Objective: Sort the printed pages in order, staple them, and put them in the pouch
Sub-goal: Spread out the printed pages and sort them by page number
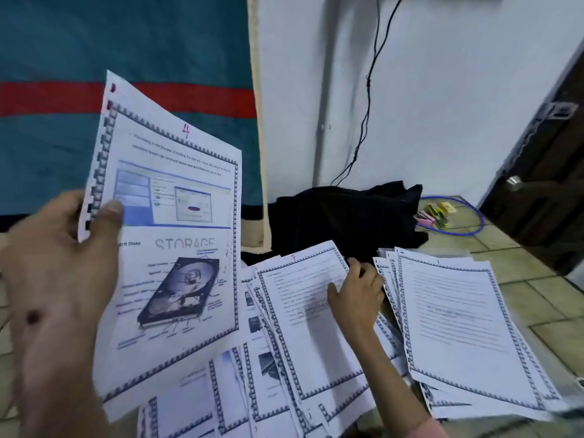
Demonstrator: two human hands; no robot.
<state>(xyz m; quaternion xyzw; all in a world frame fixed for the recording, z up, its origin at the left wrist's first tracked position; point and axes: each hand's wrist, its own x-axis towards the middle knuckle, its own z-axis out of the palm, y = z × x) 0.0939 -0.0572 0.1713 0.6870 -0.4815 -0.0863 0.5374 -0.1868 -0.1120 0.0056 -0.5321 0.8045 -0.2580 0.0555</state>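
Observation:
My left hand point(63, 267) holds up a small sheaf of printed pages point(170, 235) by its left edge, thumb on top. The front sheet has a red handwritten 4, a screenshot and a hard-disk picture under the word STORAGE. My right hand point(357, 292) rests on a loose heap of bordered pages point(303, 314) on the floor, fingers curled over the right edge of the top sheet, which is marked 7. A second stack of text pages point(458, 327) lies to the right of that hand. No stapler or pouch can be made out.
More pages point(221, 403) are scattered near the bottom. A black cloth point(347, 216) lies beyond the heaps. A blue cable ring with small coloured items point(442, 216) sits on the tiled floor by a dark door point(550, 184). A teal and red blanket point(126, 90) hangs at left.

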